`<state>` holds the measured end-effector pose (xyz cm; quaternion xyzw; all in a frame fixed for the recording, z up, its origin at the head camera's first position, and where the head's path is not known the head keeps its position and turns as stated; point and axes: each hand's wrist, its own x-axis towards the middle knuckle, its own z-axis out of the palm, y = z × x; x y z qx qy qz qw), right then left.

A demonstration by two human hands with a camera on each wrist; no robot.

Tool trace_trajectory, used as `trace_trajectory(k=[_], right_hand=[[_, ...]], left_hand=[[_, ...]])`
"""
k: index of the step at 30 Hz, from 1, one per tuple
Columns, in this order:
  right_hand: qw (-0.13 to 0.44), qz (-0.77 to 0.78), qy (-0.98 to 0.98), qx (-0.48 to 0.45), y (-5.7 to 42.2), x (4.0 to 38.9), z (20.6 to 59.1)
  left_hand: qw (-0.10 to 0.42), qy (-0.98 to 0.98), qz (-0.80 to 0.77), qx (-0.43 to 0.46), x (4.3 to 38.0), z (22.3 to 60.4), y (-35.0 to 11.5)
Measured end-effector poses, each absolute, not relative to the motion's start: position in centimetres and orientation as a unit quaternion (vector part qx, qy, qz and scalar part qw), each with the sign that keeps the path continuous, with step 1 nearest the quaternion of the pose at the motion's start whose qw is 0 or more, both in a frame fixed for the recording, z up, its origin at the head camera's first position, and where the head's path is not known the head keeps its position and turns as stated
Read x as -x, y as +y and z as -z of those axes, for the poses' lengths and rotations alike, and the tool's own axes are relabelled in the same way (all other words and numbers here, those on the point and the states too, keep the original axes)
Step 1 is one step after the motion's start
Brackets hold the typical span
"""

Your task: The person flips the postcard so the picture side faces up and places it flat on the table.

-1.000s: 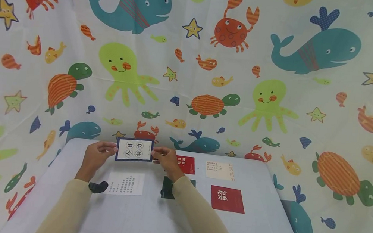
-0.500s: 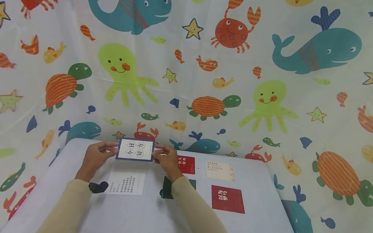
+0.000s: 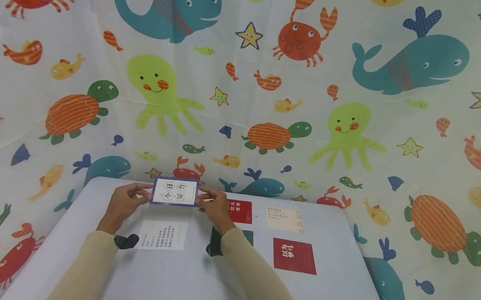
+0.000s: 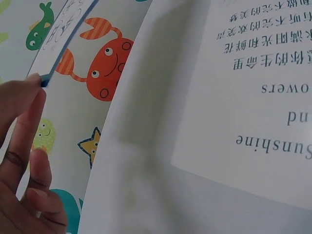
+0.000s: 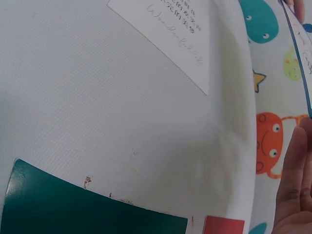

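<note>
A white card with a dark blue border and large black characters (image 3: pixel 175 192) is held up over the far left of the table, its face toward the head camera. My left hand (image 3: pixel 125 202) pinches its left edge between thumb and fingers; in the left wrist view the fingertips (image 4: pixel 36 83) meet at a blue corner. My right hand (image 3: pixel 216 208) pinches the opposite edge, only partly seen in the right wrist view. Below the raised card lies a white text card (image 3: pixel 169 236). A dark green card (image 3: pixel 244 238) is partly covered by my right wrist.
On the white-covered table (image 3: pixel 192 290) lie a red card (image 3: pixel 241 212) behind my right hand, a cream card (image 3: pixel 283 220) at the back right and a larger red card (image 3: pixel 294 256) in front of it. A sea-animal cloth (image 3: pixel 245 97) hangs behind the table.
Both hands keep hold of the blue-bordered card, which has tilted very slightly and shifted a little to the right. The cards on the table stay put.
</note>
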<state>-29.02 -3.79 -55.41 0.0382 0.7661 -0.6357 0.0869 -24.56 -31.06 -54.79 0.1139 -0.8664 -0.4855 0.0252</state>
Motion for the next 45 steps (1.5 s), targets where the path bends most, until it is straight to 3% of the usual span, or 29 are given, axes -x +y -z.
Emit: trace_trajectory(k=[17,45], right_hand=[[0.091,0.594,0.798,-0.044,-4.3,28.8,56.3],[0.104,0.535,0.838,-0.033,-4.6,28.6,58.5]], left_hand=[[-0.025,-0.875,0.467,-0.130,24.7,56.3,-31.5],[-0.047,-0.895,0.427,-0.123,24.8,57.6,-31.4]])
